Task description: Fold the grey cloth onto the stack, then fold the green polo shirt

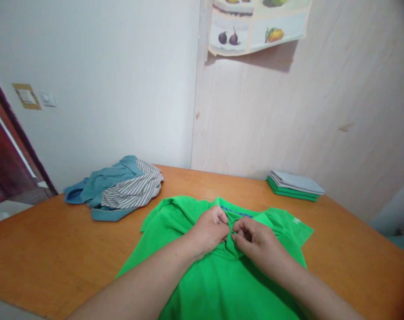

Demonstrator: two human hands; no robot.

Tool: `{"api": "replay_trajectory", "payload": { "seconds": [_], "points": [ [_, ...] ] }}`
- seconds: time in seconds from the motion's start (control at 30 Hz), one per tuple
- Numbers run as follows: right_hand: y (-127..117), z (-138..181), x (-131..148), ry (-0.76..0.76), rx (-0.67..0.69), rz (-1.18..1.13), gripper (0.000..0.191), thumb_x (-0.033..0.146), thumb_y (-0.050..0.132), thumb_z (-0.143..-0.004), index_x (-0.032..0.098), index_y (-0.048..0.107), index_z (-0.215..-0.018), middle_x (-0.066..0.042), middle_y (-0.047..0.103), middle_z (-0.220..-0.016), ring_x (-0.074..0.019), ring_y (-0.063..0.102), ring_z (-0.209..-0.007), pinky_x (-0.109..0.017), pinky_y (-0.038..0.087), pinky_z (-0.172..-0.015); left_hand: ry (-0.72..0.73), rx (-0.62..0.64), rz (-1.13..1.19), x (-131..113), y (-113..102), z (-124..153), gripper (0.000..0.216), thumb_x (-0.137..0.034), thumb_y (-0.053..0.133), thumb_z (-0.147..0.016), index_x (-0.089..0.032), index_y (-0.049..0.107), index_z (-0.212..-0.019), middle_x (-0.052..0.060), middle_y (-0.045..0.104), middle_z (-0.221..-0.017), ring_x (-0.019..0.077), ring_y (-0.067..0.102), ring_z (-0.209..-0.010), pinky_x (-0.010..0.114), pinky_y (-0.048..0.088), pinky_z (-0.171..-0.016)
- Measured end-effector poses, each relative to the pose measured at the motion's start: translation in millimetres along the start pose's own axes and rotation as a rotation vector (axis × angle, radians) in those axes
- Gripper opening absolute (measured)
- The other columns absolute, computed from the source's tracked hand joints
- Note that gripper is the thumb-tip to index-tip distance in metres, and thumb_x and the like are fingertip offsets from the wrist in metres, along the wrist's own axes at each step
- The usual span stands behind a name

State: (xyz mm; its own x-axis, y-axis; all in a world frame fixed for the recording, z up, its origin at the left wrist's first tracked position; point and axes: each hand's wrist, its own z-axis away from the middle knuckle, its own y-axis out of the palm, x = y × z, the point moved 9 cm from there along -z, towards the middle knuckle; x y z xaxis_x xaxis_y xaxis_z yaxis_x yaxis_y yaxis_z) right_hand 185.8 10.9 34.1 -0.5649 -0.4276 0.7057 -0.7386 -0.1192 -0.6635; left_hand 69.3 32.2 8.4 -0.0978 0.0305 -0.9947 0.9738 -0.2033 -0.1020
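1. Remotely, I viewed a fruit poster (pixel 259 33) on the wall (pixel 148 89).
2. At left, a white wall plate (pixel 47 99) was near a dark-red door (pixel 3 153).
3. A rumpled clothes pile (pixel 125 189) lay well left of a folded stack (pixel 295 186).

Location: room, apparently in a home. Indicators: 2 white plastic wall plates (pixel 48 99), a paper poster printed with coloured fruit (pixel 259 27), and an orange-brown wooden worktop (pixel 48 253) carrying rumpled teal and striped garments (pixel 117 184).
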Motion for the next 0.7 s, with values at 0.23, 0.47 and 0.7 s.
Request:
{"api": "replay_trajectory", "payload": {
  "seconds": [0.23,0.47,0.7],
  "points": [
    [1.6,0.7,-1.0,0.011,0.004,-0.067,0.002,0.023,0.053,-0.085,0.023,0.055,-0.084,0.006,0.052,-0.064,-0.0134,0.05,-0.06,-0.025,0.033,-0.055,-0.056,0.001,0.164,-2.0,0.9,2.2,0.027,-0.003,0.052,-0.067,-0.022,0.043,-0.085,-0.011,0.044,-0.052,0.0087,0.044,-0.047,0.021,0.032,-0.048],
    [-0.3,0.6,1.3,-0.008,-0.018,-0.025,0.004,0.022,0.053,-0.084,0.022,0.056,-0.081,0.005,0.053,-0.064,-0.0133,0.049,-0.06,-0.025,0.033,-0.055,-0.039,0.053,0.136,-6.0,5.1,5.9,0.031,-0.005,0.06,-0.07,-0.02,0.045,-0.092,-0.01,0.046,-0.06,0.0078,0.044,-0.052,0.021,0.029,-0.049],
    [-0.1,1.5,2.3,-0.012,-0.015,-0.002,0.003,0.022,0.054,-0.084,0.023,0.055,-0.082,0.005,0.051,-0.066,-0.0133,0.048,-0.061,-0.025,0.033,-0.056,-0.019,0.04,0.126,-6.7,3.8,4.8,0.029,-0.005,0.057,-0.071,-0.02,0.047,-0.092,-0.01,0.045,-0.057,0.008,0.042,-0.049,0.022,0.026,-0.048]
  ]
}}
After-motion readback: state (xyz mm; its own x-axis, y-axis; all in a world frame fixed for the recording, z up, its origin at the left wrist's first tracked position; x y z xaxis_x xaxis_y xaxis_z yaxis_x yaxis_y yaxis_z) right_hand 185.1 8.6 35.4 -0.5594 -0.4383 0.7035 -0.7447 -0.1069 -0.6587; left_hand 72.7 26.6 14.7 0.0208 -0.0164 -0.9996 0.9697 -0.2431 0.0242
